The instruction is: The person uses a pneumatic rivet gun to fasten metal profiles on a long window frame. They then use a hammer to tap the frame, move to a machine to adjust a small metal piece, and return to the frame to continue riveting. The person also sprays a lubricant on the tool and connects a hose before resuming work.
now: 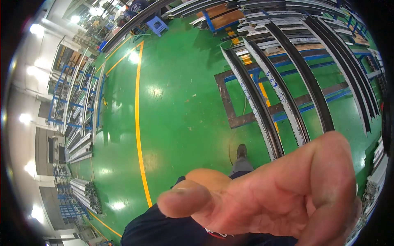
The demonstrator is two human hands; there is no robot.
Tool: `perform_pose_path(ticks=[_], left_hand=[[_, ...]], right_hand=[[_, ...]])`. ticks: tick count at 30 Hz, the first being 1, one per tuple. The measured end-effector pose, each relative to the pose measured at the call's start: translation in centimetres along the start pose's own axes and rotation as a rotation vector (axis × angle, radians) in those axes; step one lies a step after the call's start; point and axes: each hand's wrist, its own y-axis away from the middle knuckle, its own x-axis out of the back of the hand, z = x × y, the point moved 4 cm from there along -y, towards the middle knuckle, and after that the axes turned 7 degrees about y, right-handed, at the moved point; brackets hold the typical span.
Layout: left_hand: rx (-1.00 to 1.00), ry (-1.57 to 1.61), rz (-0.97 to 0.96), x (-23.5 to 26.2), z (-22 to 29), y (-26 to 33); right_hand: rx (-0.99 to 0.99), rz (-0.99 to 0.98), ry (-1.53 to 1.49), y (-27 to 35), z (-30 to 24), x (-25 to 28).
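Note:
My left hand [266,201] is raised large and close in the lower right, palm turned towards me. Its thumb sticks out to the left, far from the bent fingers at the right. Nothing shows between thumb and fingers, so the hand is open. It is apart from everything in the room and hides part of the long dark metal profiles [292,101] beyond it. Bare skin of an arm [208,177] shows behind the thumb, beside a dark sleeve. My right hand is out of sight.
The profiles lie across a blue and dark metal rack [225,100] at the right. Yellow lines [138,119] mark the green floor [180,110]. A blue stool [157,26] stands far off near a person [137,6]. Racks of bars [78,98] line the left side.

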Motion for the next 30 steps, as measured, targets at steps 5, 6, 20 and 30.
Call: perform_pose_path(ticks=[5,6,20,30], left_hand=[[-0.276,-0.201,0.211,-1.0,1.5,4.9],[-0.273,-0.223,0.250,-0.3,1.4,4.6],[-0.096,0.147,0.976,35.1,-12.1,25.0],[0.032,-0.194,1.359,26.4,-5.4,23.5]], right_hand=[[0.012,-0.296,-0.022,-2.7,-2.6,-1.9],[-0.001,-0.214,-0.004,-1.7,-1.0,-1.9],[-0.430,-0.366,-0.349,0.9,-3.2,2.4],[-0.174,-0.331,-0.355,-1.1,-0.3,4.0]])
